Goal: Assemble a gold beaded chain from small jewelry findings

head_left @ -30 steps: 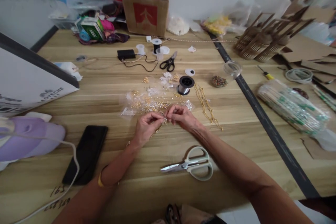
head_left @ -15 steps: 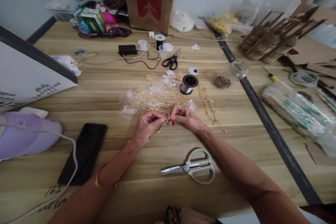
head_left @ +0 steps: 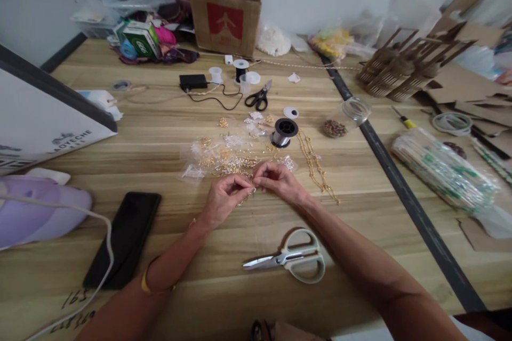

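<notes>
The left hand (head_left: 226, 197) is near the middle of the frame, with its thumb and finger pinched on a tiny shiny piece (head_left: 253, 190). The right hand (head_left: 282, 181) is just beside it, and its thumb and finger pinch at the same piece. The tips of the two hands almost meet. The piece is too small for me to tell its shape. It sits at the middle of the frame, between the hands, and a few gold bits (head_left: 240, 203) show just under the left hand's fingers.

Just above the hands is a messy pile of little gold and silver beads (head_left: 236, 164). A black spool (head_left: 285, 132) with shiny wire stands above the right hand. A gold chain (head_left: 314, 165) lies to the right of the spool, right of the middle of the frame.

Scissors with pale handles (head_left: 290, 257) lie at the lower middle, between the two arms. Their blades point to the left. A black phone (head_left: 122, 240) lies at the lower left, and a white cord (head_left: 109, 245) runs across one side of it.
</notes>
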Tool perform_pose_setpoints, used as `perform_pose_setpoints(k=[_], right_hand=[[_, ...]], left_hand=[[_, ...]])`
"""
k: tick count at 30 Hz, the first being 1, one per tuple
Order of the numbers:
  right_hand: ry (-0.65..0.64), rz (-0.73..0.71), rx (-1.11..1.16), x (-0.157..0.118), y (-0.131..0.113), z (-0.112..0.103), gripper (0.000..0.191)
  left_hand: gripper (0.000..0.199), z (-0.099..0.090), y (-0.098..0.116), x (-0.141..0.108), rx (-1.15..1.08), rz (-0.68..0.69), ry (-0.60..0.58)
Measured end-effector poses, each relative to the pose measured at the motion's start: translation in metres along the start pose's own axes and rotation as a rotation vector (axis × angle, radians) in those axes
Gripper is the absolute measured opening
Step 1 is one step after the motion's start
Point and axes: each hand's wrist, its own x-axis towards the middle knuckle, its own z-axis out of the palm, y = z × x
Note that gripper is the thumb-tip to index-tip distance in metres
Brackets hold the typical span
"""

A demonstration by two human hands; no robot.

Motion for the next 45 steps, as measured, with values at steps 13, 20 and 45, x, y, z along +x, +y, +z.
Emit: perform_pose_setpoints(k=[13,20,45], right_hand=[[0.043,-0.198,-0.403,-0.010,-0.015,0.015,0.018],[0.130,-0.183,-0.392,-0.009,-0.012,0.017,0.020],[0.112,-0.070,-0.171,-0.006,-0.013,0.015,0.028]], left_hand=[[0.013,0.003,0.002,-0.002,0.028,-0.044,0.077],[0.010,0.004,0.006,-0.002,-0.023,-0.064,0.092],[0.013,-0.001,0.003,-0.001,-0.133,-0.164,0.117]])
